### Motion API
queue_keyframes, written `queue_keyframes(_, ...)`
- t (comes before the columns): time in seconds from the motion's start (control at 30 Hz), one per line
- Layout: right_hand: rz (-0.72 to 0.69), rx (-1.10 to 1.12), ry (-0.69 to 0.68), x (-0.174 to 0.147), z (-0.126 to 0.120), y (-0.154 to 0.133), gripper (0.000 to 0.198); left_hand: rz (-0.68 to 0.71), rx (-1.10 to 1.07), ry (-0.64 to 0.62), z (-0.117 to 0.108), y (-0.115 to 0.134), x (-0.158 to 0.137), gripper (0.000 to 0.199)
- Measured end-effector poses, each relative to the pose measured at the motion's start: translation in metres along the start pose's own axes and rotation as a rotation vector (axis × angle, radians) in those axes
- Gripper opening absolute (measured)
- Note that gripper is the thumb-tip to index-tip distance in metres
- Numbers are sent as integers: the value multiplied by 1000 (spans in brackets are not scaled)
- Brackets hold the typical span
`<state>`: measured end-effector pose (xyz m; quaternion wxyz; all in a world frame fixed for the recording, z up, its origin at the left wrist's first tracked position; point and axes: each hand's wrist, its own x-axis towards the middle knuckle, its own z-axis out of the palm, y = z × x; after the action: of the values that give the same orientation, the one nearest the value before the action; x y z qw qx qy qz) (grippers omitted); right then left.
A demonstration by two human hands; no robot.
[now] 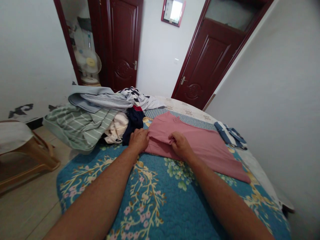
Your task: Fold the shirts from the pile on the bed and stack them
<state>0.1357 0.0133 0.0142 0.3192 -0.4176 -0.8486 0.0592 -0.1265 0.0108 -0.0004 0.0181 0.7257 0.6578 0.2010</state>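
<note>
Okay, pink garment: plain pink cloth garment (200, 143) is lying across the middle of the blue floral quilted bedspread (185, 206), its wide end pointing toward the bedspread's right edge.
Left hand: the left hand (139, 141) is gripping the garment's left end, fingers closing on the cloth.
Right hand: the right hand (181, 146) is pinching a gathered bit of the upper layer, thumb against fingers. Hands are sitting apart, a dark crease running between them.
Fold in pink cloth: looks like both hands are handling a loose flap; judging by the crease, it isn't lying flat.
Next grip: probably calling for level tension on both pinches, then smoothing that crease without dragging the lower layer.
Clothes pile: heaped pile of striped, cream and navy clothes (97, 123) is crowding the bedspread's far left part, its navy cloth reaching close to the left hand. Likely snag side.
Bedspread near side: quilting is showing between the forearms, so pulling toward the body seems easiest.
Bedspread right edge: garment's wide end is stopping short of it; blue-and-white striped cloth bundle (231, 135) is sitting on the far right part.
Bedspread left edge: tan plastic stool (41, 155) is standing off it, well apart from the hands.
</note>
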Motion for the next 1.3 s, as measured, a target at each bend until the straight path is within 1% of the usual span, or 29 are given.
queue_keyframes(0.1, 7, -102, -27, -26, 3, -1, 45, -1, -3, -17, -2, 0, 0, 35)
queue_keyframes(0.17, 5, -156, -73, -35, 5, -3, 46, 3, -16, -26, -3, 0, 0, 39)
queue_keyframes(0.23, 4, -220, -124, -38, 5, -7, 41, 6, -23, -33, -3, -1, 1, 41)
queue_keyframes(0.3, 0, -284, -143, -37, 3, -12, 35, 14, -23, -39, -2, -3, 2, 43)
queue_keyframes(0.4, -61, -324, -155, -35, 2, -21, 26, 43, -34, -39, -2, -6, 6, 43)
queue_keyframes(0.5, -144, -315, -176, -35, 2, -27, 18, 112, -52, 53, -5, -3, 9, 40)
queue_keyframes(0.57, -184, -277, -173, -36, 1, -29, 19, 202, -79, 126, -8, 4, 9, 38)
queue_keyframes(0.63, -198, -225, -141, -36, 0, -30, 20, 306, -133, 140, -9, 15, 7, 37)
queue_keyframes(0.7, -153, -195, -66, -35, -1, -29, 23, 390, -178, 92, -9, 27, 2, 36)
queue_keyframes(0.77, -59, -214, 2, -34, -3, -25, 26, 470, -163, 0, -6, 36, -4, 36)
queue_keyframes(0.8, -1, -243, 13, -34, -4, -23, 27, 506, -133, -48, -4, 39, -7, 37)
queue_keyframes(0.9, 186, -359, -49, -34, -5, -15, 26, 551, -32, -136, 2, 42, -12, 49)
queue_keyframes(0.97, 296, -426, -97, -34, -6, -12, 25, 531, 4, -150, 6, 41, -14, 53)
queue_keyframes(1.03, 370, -467, -116, -34, -6, -10, 24, 517, 30, -167, 7, 40, -14, 55)
queue_keyframes(1.17, 438, -455, -117, -35, -6, -9, 28, 493, 82, -184, 9, 41, -15, 63)
queue_keyframes(1.3, 419, -397, -89, -41, -5, -3, 37, 473, 103, -177, 10, 42, -15, 66)
